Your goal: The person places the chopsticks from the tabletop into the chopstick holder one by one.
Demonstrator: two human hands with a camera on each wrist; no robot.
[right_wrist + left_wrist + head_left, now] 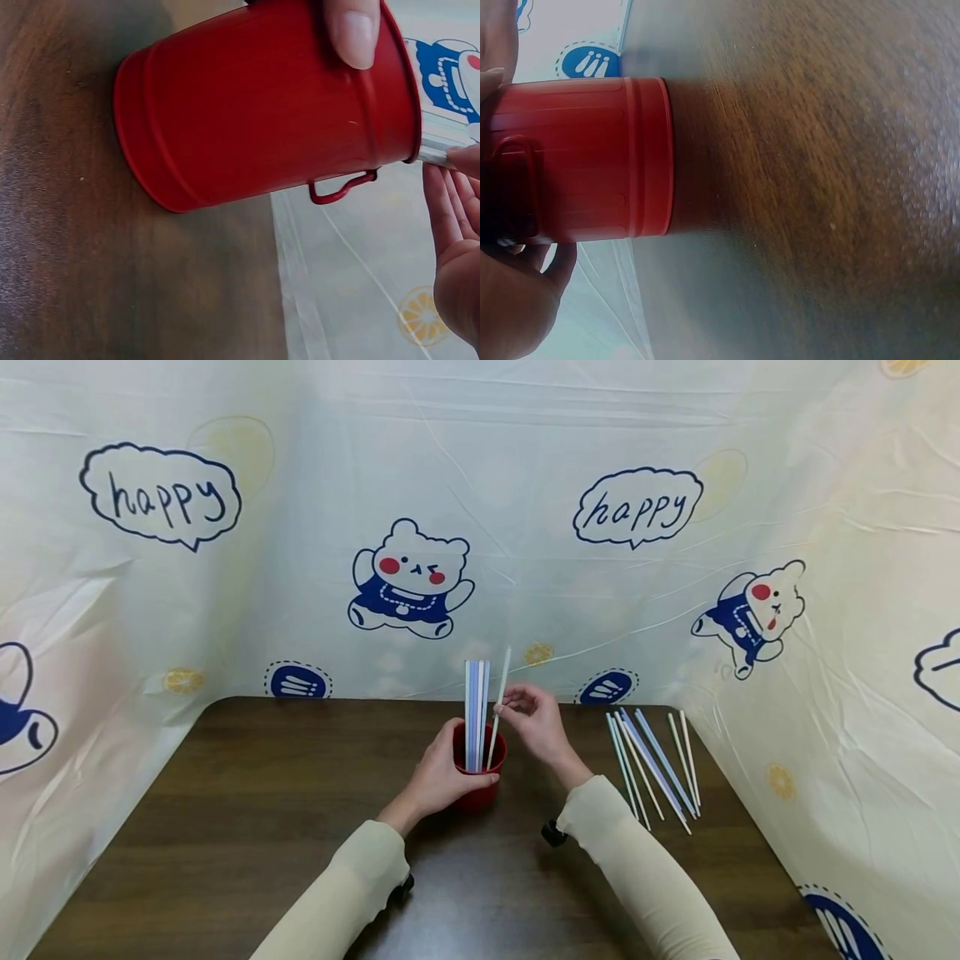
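Note:
A small red metal bucket (474,800) stands at the middle of the table, its wire-like side handle (345,187) showing in the right wrist view. My left hand (441,774) grips the bucket near its rim, the thumb across the near side. Several blue, purple and white straws (476,702) stand upright inside it. Just right of the rim, my right hand (536,725) pinches a white straw (506,670) between thumb and fingers. That straw leans slightly right, and its lower end is inside the bucket.
On the right side of the table (262,827) several more straws (652,760) in blue, purple and white lie loosely side by side. A pale printed curtain (525,460) rises behind the table's back edge and along both sides.

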